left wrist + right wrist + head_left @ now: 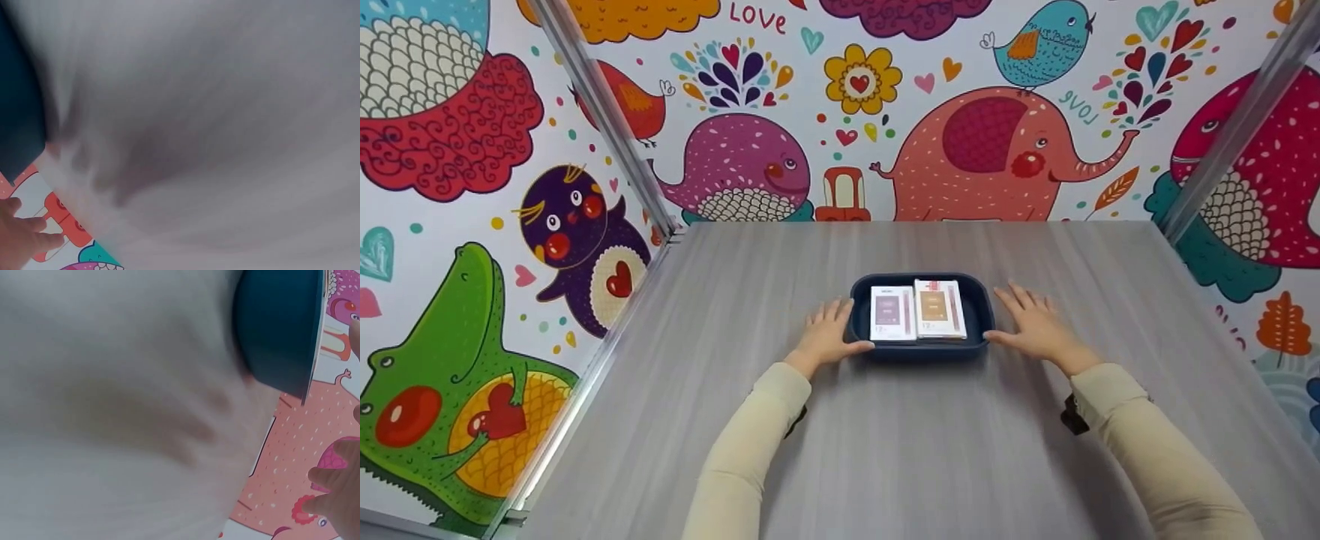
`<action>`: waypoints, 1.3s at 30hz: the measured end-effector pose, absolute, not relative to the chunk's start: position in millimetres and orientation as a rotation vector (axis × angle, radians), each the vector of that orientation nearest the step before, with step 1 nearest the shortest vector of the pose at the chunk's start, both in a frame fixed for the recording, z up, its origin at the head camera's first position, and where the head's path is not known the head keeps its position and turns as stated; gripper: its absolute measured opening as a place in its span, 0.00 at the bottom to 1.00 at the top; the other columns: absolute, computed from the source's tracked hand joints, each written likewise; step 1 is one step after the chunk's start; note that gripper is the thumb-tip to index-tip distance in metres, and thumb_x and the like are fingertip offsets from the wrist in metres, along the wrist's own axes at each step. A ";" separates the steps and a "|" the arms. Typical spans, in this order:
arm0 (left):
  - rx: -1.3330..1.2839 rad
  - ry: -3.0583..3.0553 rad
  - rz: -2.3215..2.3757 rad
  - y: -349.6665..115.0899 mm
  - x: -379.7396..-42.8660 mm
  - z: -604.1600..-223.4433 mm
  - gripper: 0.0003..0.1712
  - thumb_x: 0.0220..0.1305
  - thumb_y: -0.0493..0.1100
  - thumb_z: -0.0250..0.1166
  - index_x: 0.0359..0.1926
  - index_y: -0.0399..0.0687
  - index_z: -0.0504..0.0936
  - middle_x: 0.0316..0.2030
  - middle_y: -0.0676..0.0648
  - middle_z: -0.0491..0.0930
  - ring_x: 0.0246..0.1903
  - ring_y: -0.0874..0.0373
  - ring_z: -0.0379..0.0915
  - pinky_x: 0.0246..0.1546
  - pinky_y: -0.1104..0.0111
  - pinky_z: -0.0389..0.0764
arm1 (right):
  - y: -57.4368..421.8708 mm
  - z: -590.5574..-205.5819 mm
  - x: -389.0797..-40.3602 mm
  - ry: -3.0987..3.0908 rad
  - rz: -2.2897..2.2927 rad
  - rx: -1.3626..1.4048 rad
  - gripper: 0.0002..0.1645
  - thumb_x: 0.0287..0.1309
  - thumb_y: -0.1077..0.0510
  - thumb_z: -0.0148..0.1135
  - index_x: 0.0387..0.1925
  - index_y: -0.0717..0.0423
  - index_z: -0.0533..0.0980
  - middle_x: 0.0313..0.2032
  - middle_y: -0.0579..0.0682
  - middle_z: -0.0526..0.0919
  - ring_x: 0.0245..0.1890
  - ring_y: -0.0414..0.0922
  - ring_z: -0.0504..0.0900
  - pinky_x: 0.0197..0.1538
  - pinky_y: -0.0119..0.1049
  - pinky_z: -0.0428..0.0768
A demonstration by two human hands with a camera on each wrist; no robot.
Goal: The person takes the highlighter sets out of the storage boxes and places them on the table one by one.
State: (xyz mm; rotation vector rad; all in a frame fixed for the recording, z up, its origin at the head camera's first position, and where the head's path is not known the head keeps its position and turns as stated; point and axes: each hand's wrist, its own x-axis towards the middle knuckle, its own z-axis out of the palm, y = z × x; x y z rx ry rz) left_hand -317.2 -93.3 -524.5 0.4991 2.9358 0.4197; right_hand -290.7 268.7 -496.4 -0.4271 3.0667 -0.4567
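A dark blue oblong tub stands on the table and holds two small white boxes side by side. The left box has a purple panel; the right box, slightly tilted, has an orange-brown one. My left hand is at the tub's left end, fingers spread, with fingertips and thumb right at the rim. At the opposite end my right hand has its fingers spread, the thumb tip close by the rim and the other fingers apart from it. In both wrist views the tub's outer wall shows beside spread fingers.
The grey wood-grain table stretches around the tub on all sides. Printed cartoon wall panels border it at the back and sides, with metal corner posts at the left and right. Dark bands sit at the cuffs of both sleeves.
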 end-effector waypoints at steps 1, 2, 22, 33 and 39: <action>0.507 2.936 0.414 -92.3 -317.1 -524.5 0.56 0.50 0.74 0.54 0.71 0.50 0.47 0.70 0.41 0.47 0.67 0.37 0.41 0.63 0.44 0.48 | 266.0 -496.0 -291.3 3.061 -0.466 -0.428 0.51 0.52 0.35 0.58 0.68 0.59 0.53 0.67 0.67 0.49 0.64 0.69 0.49 0.61 0.67 0.42; 0.516 2.936 0.412 -91.5 -316.9 -524.6 0.56 0.50 0.74 0.54 0.71 0.49 0.47 0.70 0.41 0.47 0.67 0.37 0.41 0.63 0.44 0.48 | 263.3 -495.6 -291.8 3.055 -0.481 -0.432 0.51 0.52 0.35 0.58 0.68 0.60 0.53 0.67 0.67 0.48 0.64 0.69 0.49 0.61 0.66 0.42; 0.512 2.908 0.423 -88.9 -317.6 -527.5 0.56 0.50 0.74 0.55 0.71 0.47 0.50 0.70 0.45 0.49 0.66 0.37 0.46 0.63 0.46 0.50 | 205.5 -505.0 -305.2 3.014 -0.704 -0.509 0.53 0.50 0.34 0.59 0.68 0.60 0.53 0.67 0.68 0.50 0.62 0.69 0.55 0.59 0.63 0.57; 0.512 2.903 0.434 -89.2 -316.9 -527.3 0.56 0.50 0.74 0.55 0.71 0.46 0.49 0.70 0.45 0.49 0.66 0.40 0.47 0.63 0.47 0.50 | 183.9 -511.9 -310.3 3.006 -0.667 -0.421 0.52 0.51 0.33 0.57 0.68 0.59 0.53 0.66 0.68 0.50 0.60 0.71 0.58 0.59 0.62 0.59; 0.519 2.910 0.418 -87.5 -317.3 -526.1 0.56 0.51 0.73 0.55 0.70 0.45 0.50 0.70 0.44 0.49 0.66 0.41 0.49 0.63 0.48 0.52 | 177.6 -514.8 -312.5 3.016 -0.686 -0.389 0.52 0.50 0.33 0.57 0.67 0.60 0.54 0.66 0.69 0.51 0.60 0.70 0.58 0.60 0.59 0.59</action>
